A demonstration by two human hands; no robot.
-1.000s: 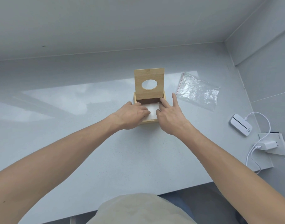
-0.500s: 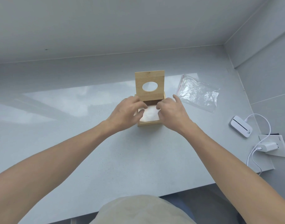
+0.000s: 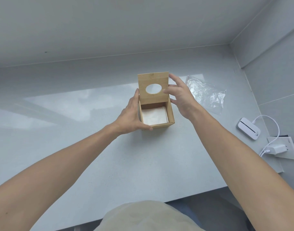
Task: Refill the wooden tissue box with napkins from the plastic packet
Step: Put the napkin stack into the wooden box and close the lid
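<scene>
Head camera view, looking down at a wooden tissue box [image 3: 163, 119] that sits on a pale grey worktop [image 3: 96, 152], about midway across it and back toward the far wall. Its hinged lid [image 3: 153, 88], with an oval hole cut through it, stands upright at the far side of the box. Inside, a stack of white napkins [image 3: 154, 117] lies flat, below the rim. The left hand [image 3: 132, 114] grasps the box's left wall, thumb curled round the near left corner and fingers reaching up beside the lid. The right hand [image 3: 180, 95] is at the lid's right edge, fingers spread and loosely bent, thumb on the lid's front face, not clenched. Behind that hand, toward the far right corner of the worktop, lies a clear plastic packet [image 3: 208, 94], flat and crumpled. Near the right edge rests a small white device [image 3: 249, 128] with a white cable [image 3: 274, 129] running to a charger [image 3: 276, 150] in a wall socket plate [image 3: 286, 147].
</scene>
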